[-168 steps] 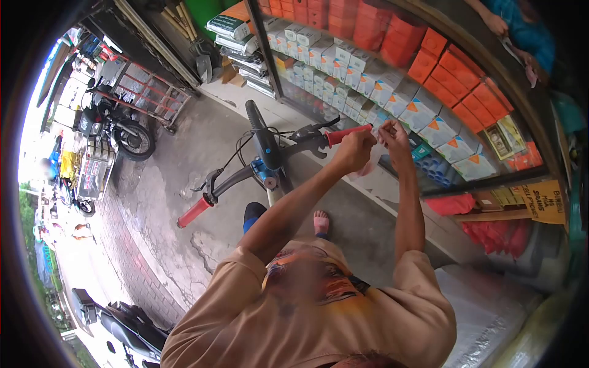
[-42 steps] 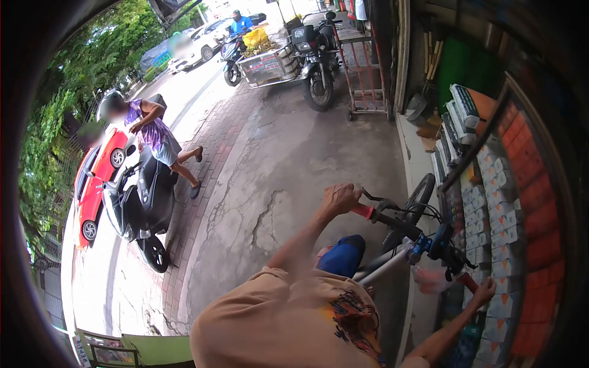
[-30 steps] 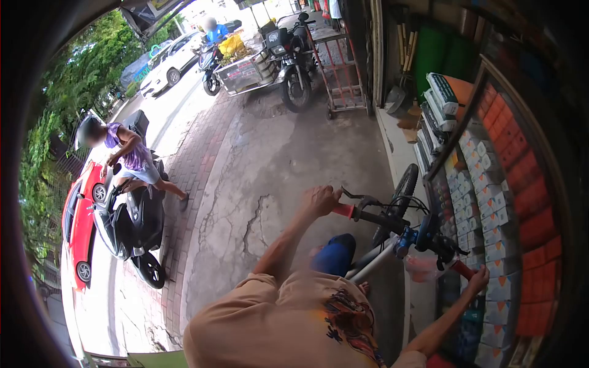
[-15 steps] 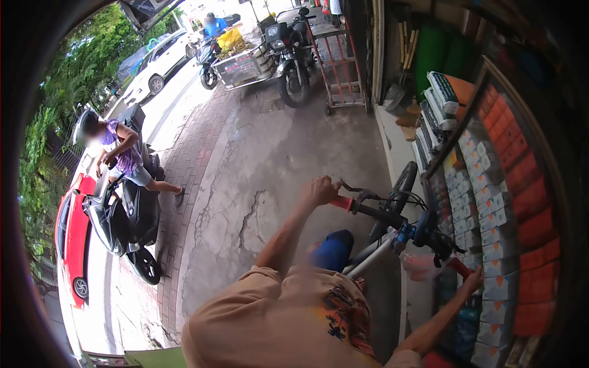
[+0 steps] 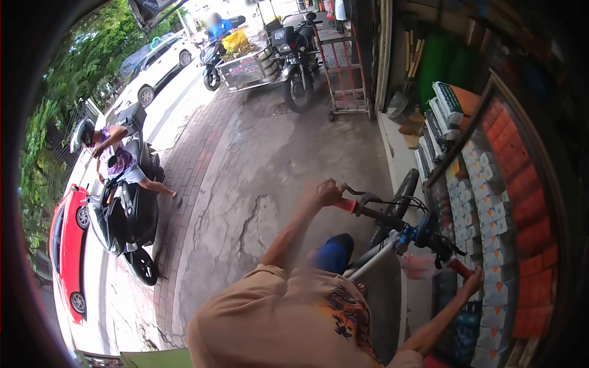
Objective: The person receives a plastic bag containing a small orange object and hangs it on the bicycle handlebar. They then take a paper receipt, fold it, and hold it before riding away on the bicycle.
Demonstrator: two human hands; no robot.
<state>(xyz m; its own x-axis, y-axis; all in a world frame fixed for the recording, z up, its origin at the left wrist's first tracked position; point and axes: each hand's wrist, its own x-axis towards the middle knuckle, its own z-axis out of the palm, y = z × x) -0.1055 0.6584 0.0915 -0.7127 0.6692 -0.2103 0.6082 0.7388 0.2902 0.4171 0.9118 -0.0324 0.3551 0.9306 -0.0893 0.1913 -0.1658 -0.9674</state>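
My left hand (image 5: 328, 192) is closed around the end of the red left grip on a bicycle handlebar (image 5: 389, 219), beside the brake lever. At the other end, my right hand (image 5: 472, 283) wraps round the red right grip (image 5: 459, 268). The bicycle's white frame (image 5: 372, 256) slants up beside my legs, and its front wheel (image 5: 402, 197) points ahead, close to the store shelves. A pinkish clear plastic bag (image 5: 419, 266) hangs by the right half of the bar. Cables and a dark device crowd the handlebar's middle.
Stacked white boxes (image 5: 494, 245) and orange packs (image 5: 531, 239) line the right. A red metal trolley (image 5: 345, 73) and parked motorcycle (image 5: 299, 80) stand ahead. On the left, a person (image 5: 116, 150) straddles a scooter (image 5: 126, 214); a red car (image 5: 70, 251) is beyond. Cracked pavement (image 5: 257, 214) lies between.
The scooter rider's arm has risen toward the helmet and the head has dipped. The red car shows farther down the road. My hands stay on the grips; the view has shifted slightly.
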